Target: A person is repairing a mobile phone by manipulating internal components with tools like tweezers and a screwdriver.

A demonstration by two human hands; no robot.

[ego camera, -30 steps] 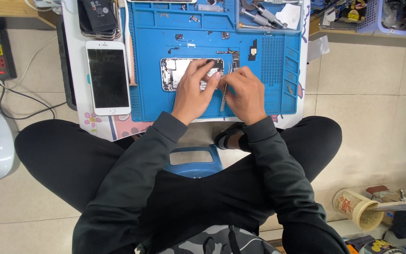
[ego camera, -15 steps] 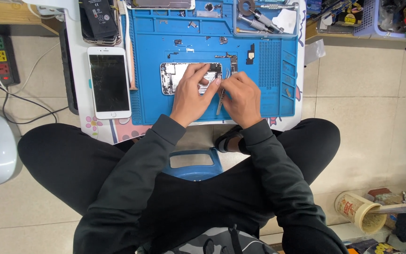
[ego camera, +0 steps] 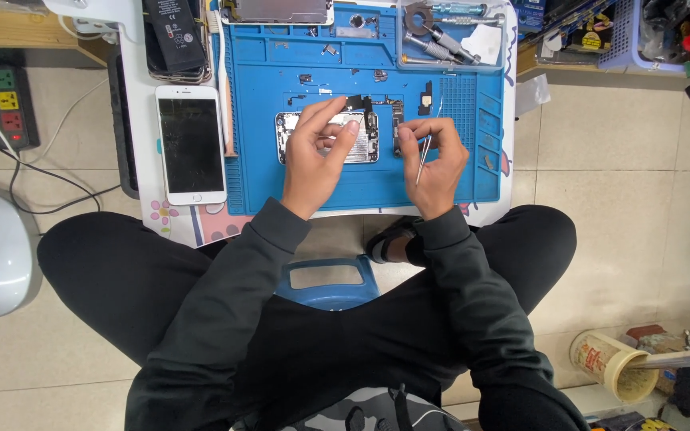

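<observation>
Across the middle of the blue repair mat [ego camera: 457, 179] lies the opened phone chassis [ego camera: 325, 137], which my left hand [ego camera: 313, 156] steadies with fingers spread flat, gripping nothing. My right hand [ego camera: 437, 160] pinches slim tweezers [ego camera: 423, 158]; I judge small, low movements are safest. A white phone [ego camera: 192, 144] lies off the mat's left edge, and loose screws and parts [ego camera: 377, 76] crowd the far side.

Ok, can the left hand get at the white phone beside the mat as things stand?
Probably yes. The left hand rests on the opened phone; the white phone lies just to its left, face up, with nothing between them but bare mat.
</observation>
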